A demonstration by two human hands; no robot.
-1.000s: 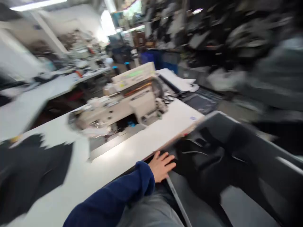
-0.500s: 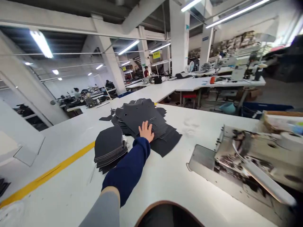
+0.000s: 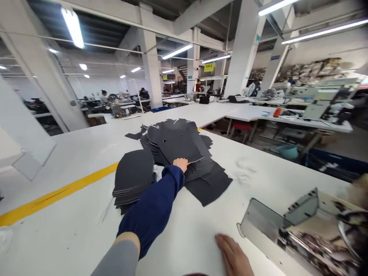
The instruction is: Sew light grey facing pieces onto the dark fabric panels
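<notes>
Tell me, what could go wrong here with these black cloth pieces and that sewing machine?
The left hand presses a loose pile of black cut fabric pieces, which might slide. The navy sleeve sits right beside a stack of rounded pieces and could tip it. The right hand is close to the sewing machine, whose metal parts might pinch fingers.

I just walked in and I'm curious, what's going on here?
A person is working at a long white table. Their left hand rests on a pile of dark cut fabric pieces, beside a stack of rounded dark pieces. Their right hand is down on the table near a sewing machine, slightly blurred. Farther back in the workshop, a co-worker sits at another bench.
</notes>
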